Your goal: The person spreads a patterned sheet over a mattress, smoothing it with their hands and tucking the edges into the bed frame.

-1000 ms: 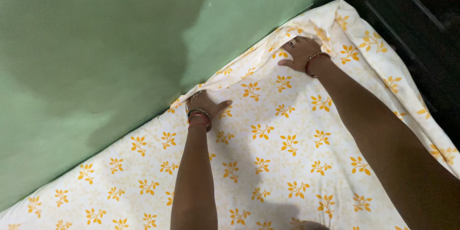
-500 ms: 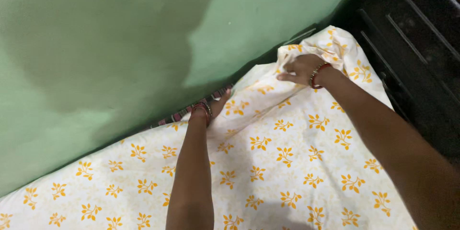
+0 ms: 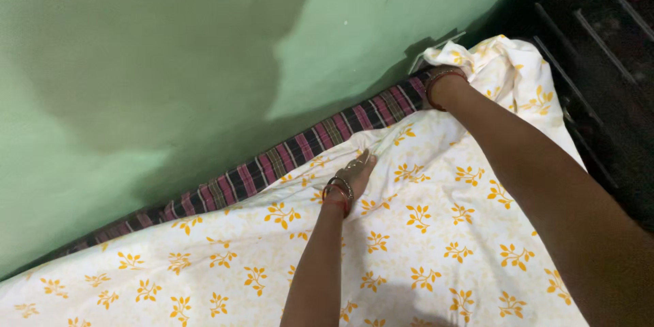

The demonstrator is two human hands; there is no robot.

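1. The left hand (image 3: 355,172) lies flat, fingers together, pressed on the white cotton bedsheet with orange leaf print (image 3: 422,245) right at its wall-side edge; it clamps nothing.
2. The right hand (image 3: 444,80) is buried in the bunched corner of the sheet at the far end of the bed. Its fingers are hidden in the folds, so whether it grips the cloth cannot be told.
3. The sheet covers most of the bed, mostly smooth in the middle. Along the green painted wall (image 3: 204,61) a strip of dark plaid mattress cover with pink stripes (image 3: 300,150) lies bare, and the corner is still crumpled.
4. Against a second ago: the sheet then reached the wall with both hands flat on it; now its edge is pulled back, the plaid strip is exposed, and the right hand has gone into the corner.
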